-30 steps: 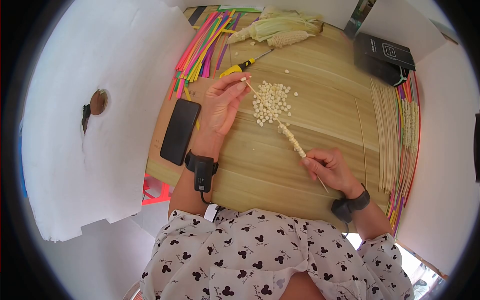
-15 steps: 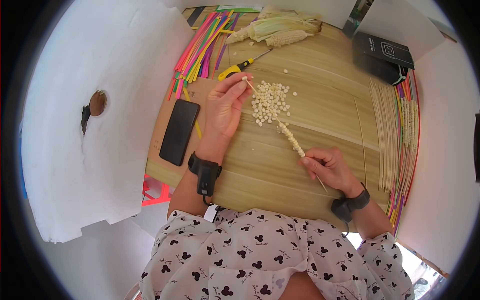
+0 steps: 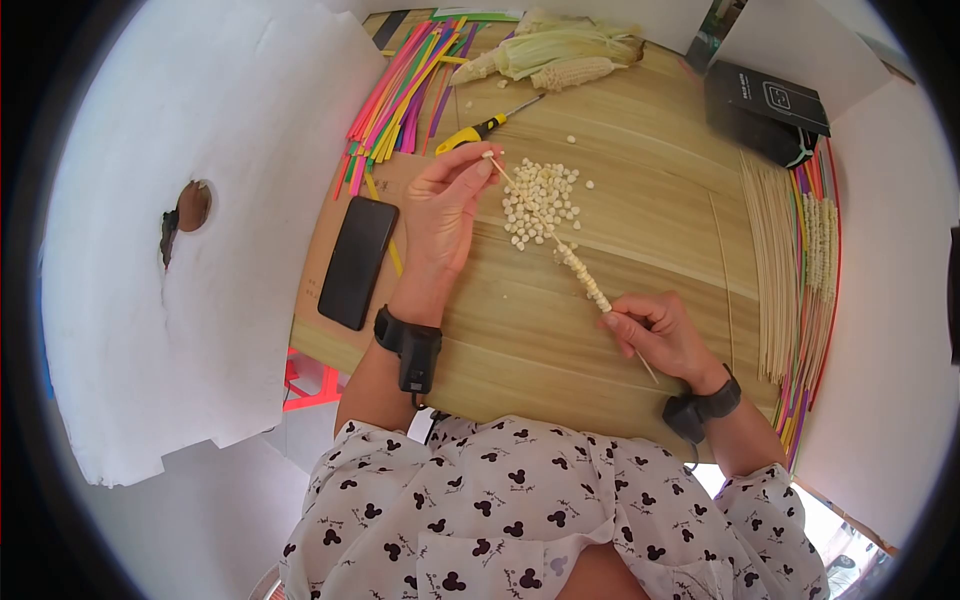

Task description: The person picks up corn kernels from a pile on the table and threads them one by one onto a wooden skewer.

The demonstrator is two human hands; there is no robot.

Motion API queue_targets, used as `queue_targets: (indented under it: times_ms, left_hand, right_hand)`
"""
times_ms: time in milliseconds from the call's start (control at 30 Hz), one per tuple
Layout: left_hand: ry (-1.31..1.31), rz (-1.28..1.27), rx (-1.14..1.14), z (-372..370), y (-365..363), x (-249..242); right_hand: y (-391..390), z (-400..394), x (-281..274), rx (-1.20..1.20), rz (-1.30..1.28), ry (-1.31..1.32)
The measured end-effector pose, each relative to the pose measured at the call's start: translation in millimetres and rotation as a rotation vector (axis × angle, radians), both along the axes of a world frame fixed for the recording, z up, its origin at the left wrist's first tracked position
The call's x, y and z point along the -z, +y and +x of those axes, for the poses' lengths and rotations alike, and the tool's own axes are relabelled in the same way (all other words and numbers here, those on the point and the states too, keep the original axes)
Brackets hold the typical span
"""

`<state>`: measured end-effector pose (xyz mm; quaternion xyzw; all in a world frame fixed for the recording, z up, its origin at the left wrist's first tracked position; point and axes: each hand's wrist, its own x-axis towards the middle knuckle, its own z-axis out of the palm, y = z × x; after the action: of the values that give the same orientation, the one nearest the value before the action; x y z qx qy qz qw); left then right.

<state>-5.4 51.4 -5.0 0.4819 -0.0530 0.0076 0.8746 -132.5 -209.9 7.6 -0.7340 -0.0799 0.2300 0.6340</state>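
- My left hand [image 3: 445, 215] pinches a single pale corn kernel [image 3: 487, 155] at the tip of the thin bamboo skewer [image 3: 560, 252], thumb and forefinger closed tight on it.
- My right hand [image 3: 655, 332] grips the skewer's lower end in a closed fist; a short bare tail pokes out past the palm.
- The skewer runs diagonally between the hands, just above the table. Threaded kernels [image 3: 585, 280] sit packed on the stretch next to my right hand; the upper half is bare.
- Step, as I read it: seating one more kernel on the point. Next move calls for a straight push through the kernel's centre, then a slide down to meet the packed row. Off-centre and it likely splits.
- Loose pile of white kernels [image 3: 540, 200] lies right under the skewer tip, touching distance from my left fingers.
- Yellow-handled screwdriver [image 3: 480, 130] sits just beyond my left hand; black smartphone [image 3: 357, 262] lies flat to the left of that wrist.
- Fan of bright plastic strips [image 3: 405, 85] at far left; husked corn cobs [image 3: 560, 55] at the far edge.
- Right side: a row of bare bamboo skewers [image 3: 772, 260] with a few finished kernel-loaded ones beside more coloured strips; black box [image 3: 765, 105] beyond them.
- Surface is a light wooden round table [image 3: 520, 340]. White foam board panels [image 3: 200, 230] wall it in; the left one has a ragged hole.
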Motion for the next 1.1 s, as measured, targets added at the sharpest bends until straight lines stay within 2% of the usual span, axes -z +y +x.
queue_targets:
  times_ms: [533, 1100]
  left_hand:
    - [-0.115, 0.335, -0.157, -7, -6, -6]
    - [-0.114, 0.281, -0.186, -11, -16, -1]
  right_hand:
    - [-2, 2, -2, -0.027, -0.028, -0.014]
    - [-1, 0, 1, -0.007, -0.025, -0.036]
